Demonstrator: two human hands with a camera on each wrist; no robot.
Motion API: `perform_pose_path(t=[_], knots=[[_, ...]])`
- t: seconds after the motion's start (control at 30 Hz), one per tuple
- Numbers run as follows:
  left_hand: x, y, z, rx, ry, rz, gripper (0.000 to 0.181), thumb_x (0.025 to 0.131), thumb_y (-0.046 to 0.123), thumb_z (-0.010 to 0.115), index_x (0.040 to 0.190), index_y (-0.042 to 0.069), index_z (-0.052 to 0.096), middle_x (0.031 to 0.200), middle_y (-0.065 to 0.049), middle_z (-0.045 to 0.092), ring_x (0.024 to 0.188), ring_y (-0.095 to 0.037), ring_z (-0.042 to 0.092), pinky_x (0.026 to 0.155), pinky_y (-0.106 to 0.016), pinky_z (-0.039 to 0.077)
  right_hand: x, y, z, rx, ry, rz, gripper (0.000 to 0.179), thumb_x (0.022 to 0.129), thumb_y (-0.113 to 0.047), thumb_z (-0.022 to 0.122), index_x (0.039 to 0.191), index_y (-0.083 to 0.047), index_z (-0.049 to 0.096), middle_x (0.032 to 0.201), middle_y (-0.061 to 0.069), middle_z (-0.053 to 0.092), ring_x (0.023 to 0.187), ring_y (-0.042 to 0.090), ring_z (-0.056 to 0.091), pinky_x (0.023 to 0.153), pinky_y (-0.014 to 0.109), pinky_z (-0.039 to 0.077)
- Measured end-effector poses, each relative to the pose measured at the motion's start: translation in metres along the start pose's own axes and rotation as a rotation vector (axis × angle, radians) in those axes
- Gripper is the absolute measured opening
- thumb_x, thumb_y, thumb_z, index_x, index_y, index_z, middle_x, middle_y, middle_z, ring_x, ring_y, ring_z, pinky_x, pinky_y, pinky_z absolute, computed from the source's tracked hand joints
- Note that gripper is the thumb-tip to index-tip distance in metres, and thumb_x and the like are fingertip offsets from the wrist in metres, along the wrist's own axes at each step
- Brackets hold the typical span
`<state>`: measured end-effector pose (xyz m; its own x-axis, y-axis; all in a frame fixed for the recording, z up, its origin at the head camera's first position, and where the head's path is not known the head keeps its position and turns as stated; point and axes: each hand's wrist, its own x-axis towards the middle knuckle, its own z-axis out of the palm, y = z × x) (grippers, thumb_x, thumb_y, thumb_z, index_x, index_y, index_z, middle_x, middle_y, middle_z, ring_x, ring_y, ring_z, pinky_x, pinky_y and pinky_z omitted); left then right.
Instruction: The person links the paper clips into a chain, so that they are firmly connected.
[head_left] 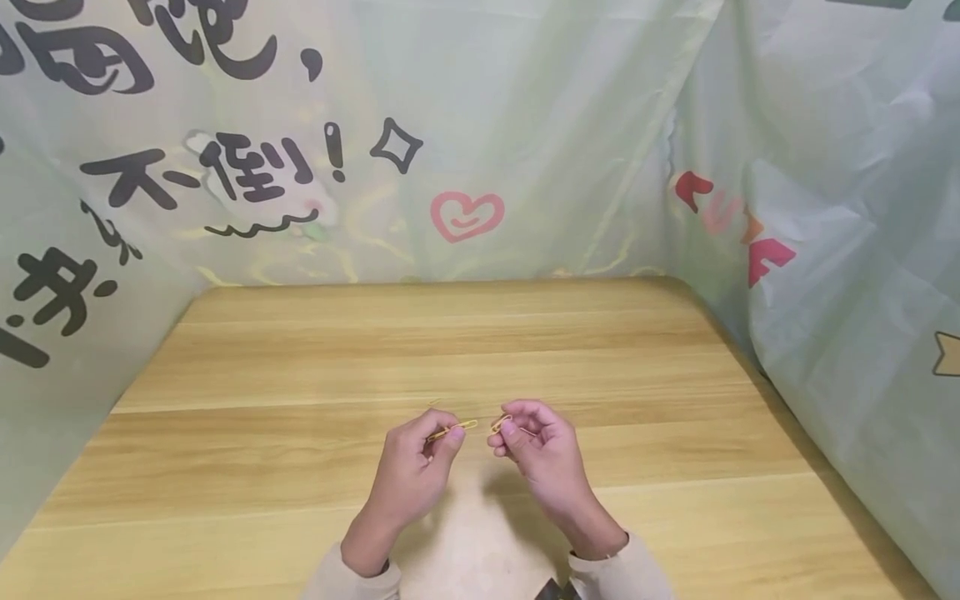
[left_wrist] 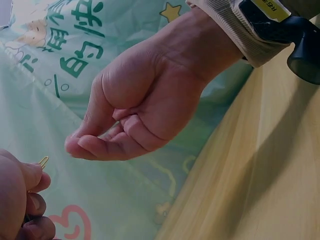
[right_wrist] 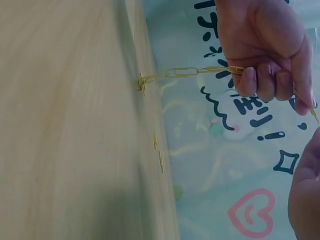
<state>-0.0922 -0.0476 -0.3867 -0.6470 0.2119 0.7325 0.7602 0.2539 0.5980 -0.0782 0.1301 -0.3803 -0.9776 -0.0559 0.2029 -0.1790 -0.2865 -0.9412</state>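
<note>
In the head view my left hand [head_left: 416,467] pinches a yellow paper clip [head_left: 469,424] between thumb and index finger, its looped end sticking out to the right. A chain of linked paper clips [right_wrist: 182,72] hangs from my left hand's curled fingers [right_wrist: 267,80] down to a small heap of clips [right_wrist: 142,84] on the table. Close by on the right, my right hand [head_left: 551,454] pinches another paper clip [head_left: 497,426]. The two clips are a small gap apart. In the left wrist view, the right hand [left_wrist: 145,100] hides its clip.
Two loose paper clips [right_wrist: 158,150] lie on the wooden table [head_left: 300,367] past the hands. A pale printed curtain [head_left: 570,167] encloses the table's back and sides. A dark wrist device [left_wrist: 270,22] sits at the right sleeve.
</note>
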Motion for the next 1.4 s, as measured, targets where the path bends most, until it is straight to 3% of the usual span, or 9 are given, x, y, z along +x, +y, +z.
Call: perform_pose_path(t=[0.2, 0.43, 0.53, 0.67, 0.77, 0.83, 0.97, 1.2, 1.4], knots=[[0.0, -0.001, 0.0001, 0.0, -0.006, 0.005, 0.011, 0.088, -0.004, 0.063, 0.086, 0.006, 0.062, 0.06, 0.008, 0.043, 0.055, 0.002, 0.031, 0.044, -0.014, 0.029, 0.0001, 0.0005, -0.0026, -0.009, -0.054, -0.055, 0.015, 0.086, 0.014, 0.06, 0.088, 0.016, 0.045, 0.088, 0.004, 0.06, 0.076, 0.01, 0.065, 0.068, 0.022, 0.055], [0.0003, -0.0022, -0.0006, 0.005, -0.008, 0.017, 0.008, 0.09, -0.001, 0.062, 0.086, 0.006, 0.062, 0.061, 0.008, 0.043, 0.055, 0.003, 0.031, 0.044, -0.014, 0.029, -0.0007, 0.0006, -0.0041, -0.225, -0.151, -0.171, 0.02, 0.095, 0.009, 0.049, 0.111, 0.02, 0.053, 0.08, 0.0, 0.049, 0.069, 0.01, 0.049, 0.063, 0.02, 0.045], [0.0003, -0.0021, -0.0009, 0.012, -0.004, 0.014, 0.008, 0.091, 0.0, 0.061, 0.086, 0.007, 0.062, 0.061, 0.008, 0.043, 0.055, 0.002, 0.031, 0.044, -0.014, 0.029, -0.0012, 0.0004, -0.0037, -0.23, -0.146, -0.129, 0.017, 0.097, 0.005, 0.048, 0.108, 0.018, 0.052, 0.077, 0.001, 0.05, 0.069, 0.011, 0.049, 0.063, 0.021, 0.045], [0.0002, -0.0008, -0.001, 0.006, 0.0, 0.005, 0.009, 0.089, -0.002, 0.062, 0.086, 0.006, 0.062, 0.06, 0.008, 0.044, 0.055, 0.003, 0.031, 0.044, -0.014, 0.029, -0.0008, 0.0021, -0.0025, -0.158, -0.031, -0.035, 0.012, 0.093, 0.005, 0.056, 0.099, 0.015, 0.052, 0.078, 0.003, 0.061, 0.071, 0.012, 0.057, 0.064, 0.022, 0.048], [0.0007, 0.0009, -0.0009, -0.006, -0.006, 0.005, 0.01, 0.088, -0.003, 0.062, 0.086, 0.006, 0.062, 0.06, 0.008, 0.045, 0.055, 0.003, 0.031, 0.044, -0.015, 0.03, -0.0005, 0.0031, -0.0017, -0.104, 0.059, 0.016, 0.002, 0.089, 0.005, 0.062, 0.091, 0.005, 0.063, 0.082, 0.003, 0.067, 0.073, 0.013, 0.061, 0.066, 0.022, 0.05], [0.0012, 0.0019, -0.0006, -0.015, -0.012, 0.01, 0.01, 0.087, -0.004, 0.062, 0.086, 0.006, 0.063, 0.06, 0.007, 0.045, 0.055, 0.003, 0.031, 0.044, -0.014, 0.03, -0.001, 0.0035, -0.0016, -0.074, 0.087, 0.04, 0.012, 0.088, 0.004, 0.064, 0.086, -0.006, 0.069, 0.082, 0.001, 0.067, 0.072, 0.012, 0.061, 0.068, 0.022, 0.05], [0.0017, 0.0031, 0.0, -0.028, -0.018, 0.022, 0.01, 0.087, -0.004, 0.063, 0.087, 0.006, 0.064, 0.061, 0.006, 0.047, 0.054, 0.003, 0.031, 0.044, -0.013, 0.029, -0.0022, 0.0033, -0.0019, 0.011, 0.081, 0.083, 0.021, 0.091, 0.0, 0.064, 0.086, -0.019, 0.072, 0.08, 0.001, 0.066, 0.072, 0.009, 0.062, 0.07, 0.021, 0.053], [0.0008, 0.0007, 0.0019, -0.063, -0.044, 0.038, 0.005, 0.092, 0.003, 0.062, 0.088, 0.005, 0.065, 0.061, 0.004, 0.049, 0.053, 0.003, 0.031, 0.044, -0.012, 0.029, -0.0022, 0.0033, -0.0031, 0.066, -0.003, 0.103, 0.009, 0.095, -0.002, 0.059, 0.093, -0.01, 0.062, 0.08, 0.002, 0.068, 0.074, 0.009, 0.066, 0.069, 0.022, 0.054], [0.0003, 0.0001, 0.0033, -0.073, -0.049, 0.047, 0.007, 0.089, -0.002, 0.064, 0.087, 0.005, 0.065, 0.064, 0.002, 0.053, 0.053, 0.003, 0.032, 0.044, -0.012, 0.03, -0.0024, 0.0036, -0.0019, 0.046, -0.046, 0.09, 0.007, 0.095, 0.0, 0.059, 0.092, -0.006, 0.06, 0.079, 0.001, 0.067, 0.072, 0.01, 0.065, 0.068, 0.021, 0.054]])
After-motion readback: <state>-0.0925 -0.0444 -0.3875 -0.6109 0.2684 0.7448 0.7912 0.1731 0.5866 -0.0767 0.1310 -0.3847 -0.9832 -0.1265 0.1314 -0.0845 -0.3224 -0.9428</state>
